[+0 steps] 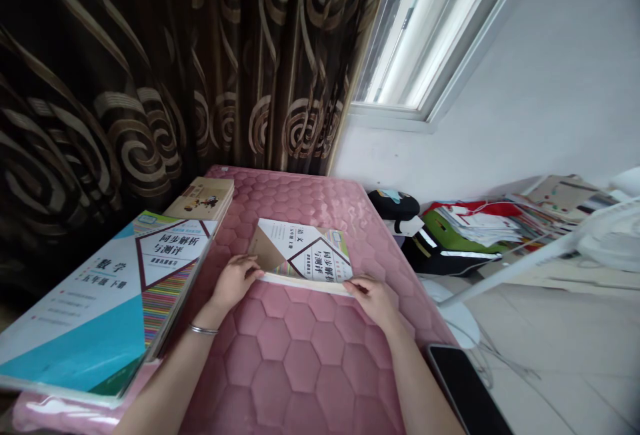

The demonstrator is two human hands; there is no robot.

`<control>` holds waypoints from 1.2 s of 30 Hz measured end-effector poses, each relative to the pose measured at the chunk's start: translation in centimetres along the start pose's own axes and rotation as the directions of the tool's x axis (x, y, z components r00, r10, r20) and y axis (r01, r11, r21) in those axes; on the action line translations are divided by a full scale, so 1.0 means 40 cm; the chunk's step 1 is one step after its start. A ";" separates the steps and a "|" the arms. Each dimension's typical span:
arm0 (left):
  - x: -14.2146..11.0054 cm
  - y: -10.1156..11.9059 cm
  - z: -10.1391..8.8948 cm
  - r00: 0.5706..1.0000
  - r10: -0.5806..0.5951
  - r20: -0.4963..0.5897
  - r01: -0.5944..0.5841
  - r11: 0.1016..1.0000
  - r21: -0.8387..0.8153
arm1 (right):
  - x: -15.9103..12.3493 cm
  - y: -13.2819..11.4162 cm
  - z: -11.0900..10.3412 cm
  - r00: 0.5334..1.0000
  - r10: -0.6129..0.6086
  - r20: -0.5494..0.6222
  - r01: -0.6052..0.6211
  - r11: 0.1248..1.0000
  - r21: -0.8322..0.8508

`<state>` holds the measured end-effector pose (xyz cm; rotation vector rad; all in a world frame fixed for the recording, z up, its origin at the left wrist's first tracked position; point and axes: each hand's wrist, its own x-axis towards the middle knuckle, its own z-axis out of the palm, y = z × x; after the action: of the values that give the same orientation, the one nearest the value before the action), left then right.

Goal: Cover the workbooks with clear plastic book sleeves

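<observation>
A workbook [300, 248] with a white, brown and striped cover lies on the pink honeycomb-patterned table surface [305, 361]. Its pale near edge faces me, and the printing reads sideways from here. My left hand [234, 285], with a silver bangle at the wrist, pinches the near left corner. At the near right corner, the fingers of my right hand [373, 295] close on the same edge. Left of my left arm is a larger blue and white workbook [90, 301] on top of a stack. A tan-covered book [205, 200] sits just behind it.
A phone [465, 388] lies by the right edge, beside my right forearm. Brown swirl-patterned curtains [250, 61] hang behind the table. On the right are a white stand fan's pole [530, 258], a green and black bag [450, 238], and piled papers [473, 225].
</observation>
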<state>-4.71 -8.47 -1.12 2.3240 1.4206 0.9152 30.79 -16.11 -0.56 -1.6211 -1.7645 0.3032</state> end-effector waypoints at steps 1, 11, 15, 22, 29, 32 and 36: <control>0.000 -0.003 0.000 1.000 -0.007 0.000 0.006 1.000 -0.023 | 0.001 -0.003 -0.002 1.000 0.022 -0.002 -0.022 1.000 -0.008; 0.009 -0.024 -0.008 0.994 -0.071 0.080 0.081 0.987 -0.135 | 0.003 0.004 0.004 0.997 0.076 0.017 -0.076 0.995 0.057; 0.000 -0.026 -0.011 0.996 -0.040 0.077 0.049 0.992 -0.120 | 0.002 0.020 0.009 0.997 0.063 0.045 -0.067 0.992 0.106; -0.023 -0.041 0.000 0.999 -0.045 -0.020 0.044 0.999 -0.010 | -0.011 0.061 0.004 0.989 -0.052 0.137 0.038 0.994 0.103; -0.032 -0.077 -0.015 0.999 -0.049 0.013 0.050 0.996 -0.073 | -0.017 0.066 -0.022 0.990 -0.051 0.131 0.037 0.993 0.110; -0.038 -0.084 -0.016 0.999 -0.025 0.026 0.026 0.997 -0.067 | -0.029 0.069 -0.028 0.991 -0.059 0.119 0.048 0.994 0.094; -0.041 -0.081 -0.003 1.000 0.000 -0.012 0.000 1.000 -0.031 | -0.040 0.069 -0.025 0.994 -0.085 0.069 0.083 0.996 0.027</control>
<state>-7.58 -8.36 -3.33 2.2996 1.4007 0.9466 33.50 -17.37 -2.07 -1.5317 -1.8689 0.3438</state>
